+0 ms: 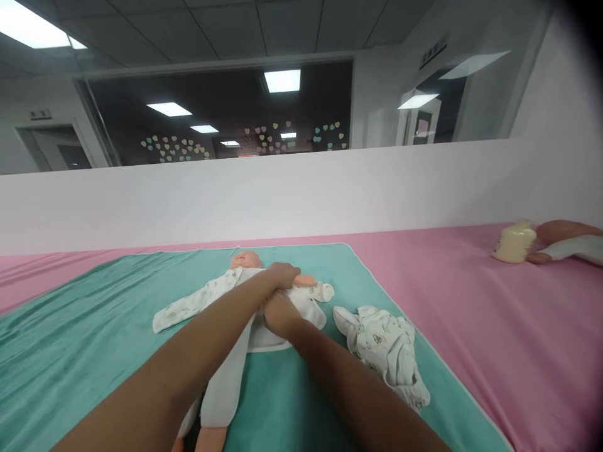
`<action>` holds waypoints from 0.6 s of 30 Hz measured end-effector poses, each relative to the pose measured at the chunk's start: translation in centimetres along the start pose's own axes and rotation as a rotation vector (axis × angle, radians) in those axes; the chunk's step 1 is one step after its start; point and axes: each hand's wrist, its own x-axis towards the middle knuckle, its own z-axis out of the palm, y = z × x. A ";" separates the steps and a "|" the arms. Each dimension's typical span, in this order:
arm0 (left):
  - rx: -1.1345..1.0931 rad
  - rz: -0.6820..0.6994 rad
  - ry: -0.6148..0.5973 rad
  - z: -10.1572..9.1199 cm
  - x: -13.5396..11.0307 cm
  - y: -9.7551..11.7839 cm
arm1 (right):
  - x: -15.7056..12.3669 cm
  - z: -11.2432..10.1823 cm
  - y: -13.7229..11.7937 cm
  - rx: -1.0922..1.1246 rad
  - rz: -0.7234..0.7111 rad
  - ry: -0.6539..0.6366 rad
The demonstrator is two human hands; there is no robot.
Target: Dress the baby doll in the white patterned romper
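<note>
I watch through one camera on the wearer's head, facing forward and somewhat down. The left hand (pixel 284 274) and right hand (pixel 281 316) lie at mid-range near the centre; past the teal sheet (pixel 94 326), my view reaches the white wall (pixel 264 201), the dark window (pixel 211 85) and, along the top edge, the ceiling (pixel 292 28).

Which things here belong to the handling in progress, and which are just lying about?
In use:
- pinkish plastic baby doll, left hand and right hand at its side
- white patterned cloth top about its upper body
- teal cloth sheet beneath

Apparently lying about:
- crumpled white patterned garment
- cream rounded bottle
- second doll in white, cut off at right
</note>
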 end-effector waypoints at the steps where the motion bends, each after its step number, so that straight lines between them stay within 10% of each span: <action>1: 0.090 0.003 -0.042 -0.5 0.1 -0.5 | -0.4 0.0 0.3 0.044 -0.040 -0.008; 10: 0.453 0.086 -0.046 -1.7 -2.4 -3.0 | -2.2 2.1 6.7 0.668 0.759 -0.173; 18: 0.553 0.109 0.039 -1.6 -3.3 -3.1 | -1.6 2.8 9.1 1.455 0.956 0.275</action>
